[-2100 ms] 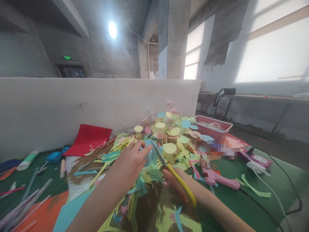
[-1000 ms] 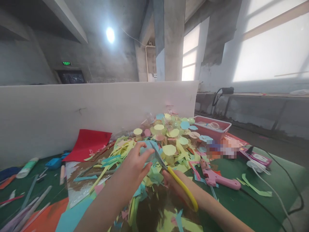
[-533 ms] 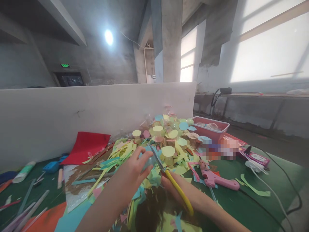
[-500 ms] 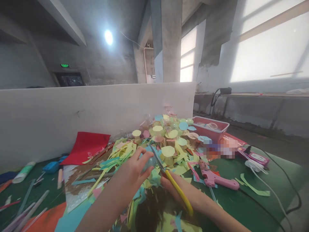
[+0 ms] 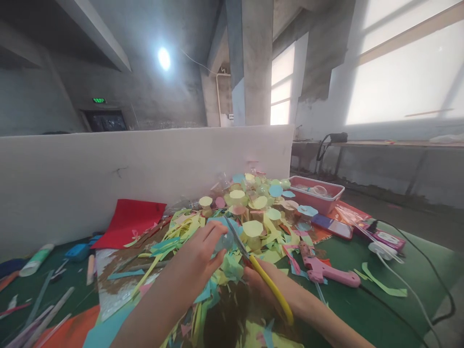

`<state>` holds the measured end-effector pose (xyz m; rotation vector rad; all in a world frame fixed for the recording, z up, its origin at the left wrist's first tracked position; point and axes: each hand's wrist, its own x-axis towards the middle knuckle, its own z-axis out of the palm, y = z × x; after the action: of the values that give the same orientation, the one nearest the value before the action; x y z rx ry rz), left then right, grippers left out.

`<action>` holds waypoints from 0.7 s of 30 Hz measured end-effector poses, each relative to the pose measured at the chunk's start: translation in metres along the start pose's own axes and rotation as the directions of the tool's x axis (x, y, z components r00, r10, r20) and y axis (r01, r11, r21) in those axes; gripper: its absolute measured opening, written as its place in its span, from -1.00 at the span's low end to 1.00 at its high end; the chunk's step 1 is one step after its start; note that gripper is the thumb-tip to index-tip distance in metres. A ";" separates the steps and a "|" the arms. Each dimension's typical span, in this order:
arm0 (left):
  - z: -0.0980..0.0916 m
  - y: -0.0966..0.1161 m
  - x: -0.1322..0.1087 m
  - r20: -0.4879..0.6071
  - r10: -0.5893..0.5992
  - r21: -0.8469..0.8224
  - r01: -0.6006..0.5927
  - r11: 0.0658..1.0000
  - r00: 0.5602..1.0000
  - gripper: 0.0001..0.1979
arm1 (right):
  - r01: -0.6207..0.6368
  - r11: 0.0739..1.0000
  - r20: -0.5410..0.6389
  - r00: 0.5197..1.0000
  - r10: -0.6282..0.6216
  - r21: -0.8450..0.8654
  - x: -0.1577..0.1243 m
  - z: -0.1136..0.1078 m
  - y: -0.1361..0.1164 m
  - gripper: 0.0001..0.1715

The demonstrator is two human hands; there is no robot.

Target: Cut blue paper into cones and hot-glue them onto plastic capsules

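My left hand (image 5: 197,256) grips a small clear round piece topped with blue paper (image 5: 222,238), fingers curled around it above a heap of paper scraps (image 5: 188,227). My right hand (image 5: 266,285) holds yellow-handled scissors (image 5: 270,287), whose metal blades (image 5: 235,237) point up and away, touching the right edge of the held piece. Just beyond stand several small cups capped with yellow, blue and pink paper discs (image 5: 253,203).
A pink glue gun (image 5: 326,271) lies right of my hands on the green mat (image 5: 366,309), its cable trailing right. A pink tray (image 5: 317,193) and a phone (image 5: 331,225) sit behind it. Red sheet (image 5: 130,217), glue bottle (image 5: 34,253) and sticks (image 5: 43,309) lie left. A white partition (image 5: 108,169) closes the back.
Both hands have stayed together on the piece and the scissors, the left fingers shifting slightly around it. The view has drifted a little.
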<state>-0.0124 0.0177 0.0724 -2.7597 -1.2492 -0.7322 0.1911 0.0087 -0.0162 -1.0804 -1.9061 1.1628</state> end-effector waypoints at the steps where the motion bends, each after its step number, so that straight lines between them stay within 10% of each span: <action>1: 0.000 0.000 0.000 0.011 0.015 -0.005 -0.015 1.000 1.000 -0.74 | 0.014 1.000 0.006 1.000 -0.014 -0.008 -0.001 0.000 0.000 -0.44; 15: 0.013 -0.004 0.001 -0.156 0.020 0.050 -0.013 0.999 0.988 -0.78 | -0.206 0.978 -0.068 0.976 0.206 0.003 0.005 0.001 -0.007 -0.36; 21: 0.014 -0.007 0.002 -0.235 0.013 0.073 0.005 0.997 0.972 -0.80 | -0.120 0.993 -0.092 0.989 0.118 -0.013 0.007 0.002 -0.002 -0.38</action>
<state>-0.0107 0.0272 0.0597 -2.5262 -1.1963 -0.9603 0.1851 0.0138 -0.0148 -1.2509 -1.8070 1.1422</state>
